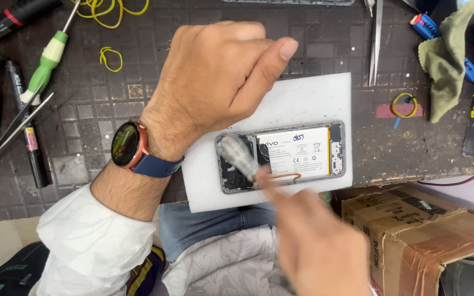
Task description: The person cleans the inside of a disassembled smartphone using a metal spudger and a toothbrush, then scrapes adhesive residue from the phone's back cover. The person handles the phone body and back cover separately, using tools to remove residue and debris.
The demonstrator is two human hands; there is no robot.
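Bright, even light; the right hand [319, 241] and its tool look motion-blurred, perhaps.

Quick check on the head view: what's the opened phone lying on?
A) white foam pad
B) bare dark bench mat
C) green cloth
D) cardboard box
A: the opened phone, back cover off and battery showing, lies on the white foam pad, which sits on the dark bench mat. The cardboard box and green cloth are off to the side, apart from it.
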